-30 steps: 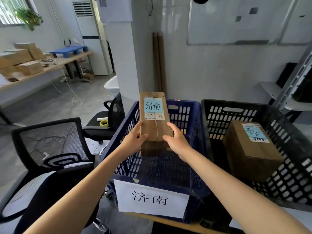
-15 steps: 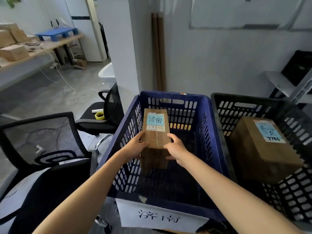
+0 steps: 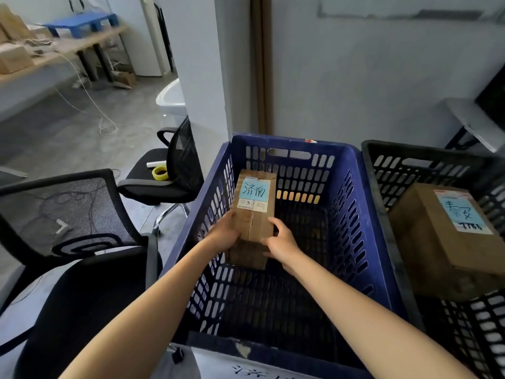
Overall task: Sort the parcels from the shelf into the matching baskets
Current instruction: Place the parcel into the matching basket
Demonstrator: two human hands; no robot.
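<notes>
Long, narrow parcel (image 3: 252, 222) of plain brown cardboard, matte, with a seam running down its top face, low inside the blue basket (image 3: 363, 214) near the left wall; impossible to tell whether resting on the basket floor. Rigid plastic for the basket, walls pierced by rows of rounded slots, a handle cut-out in the far wall. On the parcel, a pale blue label (image 3: 255, 188) handwritten 济南, and under it a white strip with digits, partly legible as 3 and 53. On the basket's front, a white paper sign (image 3: 246, 372) with dark handwriting, cut off by the frame edge. Gripped from both long sides: left hand (image 3: 225, 232) curled round the left edge, right hand (image 3: 281, 240) curled round the right, thumbs up on the top face. Just beside, to the right, a black basket (image 3: 382, 154) of the same slotted plastic, holding a squarer cardboard box (image 3: 431, 250) with a second label (image 3: 460, 212), blue, reading what looks like 泰安 above digits close to 7786.
</notes>
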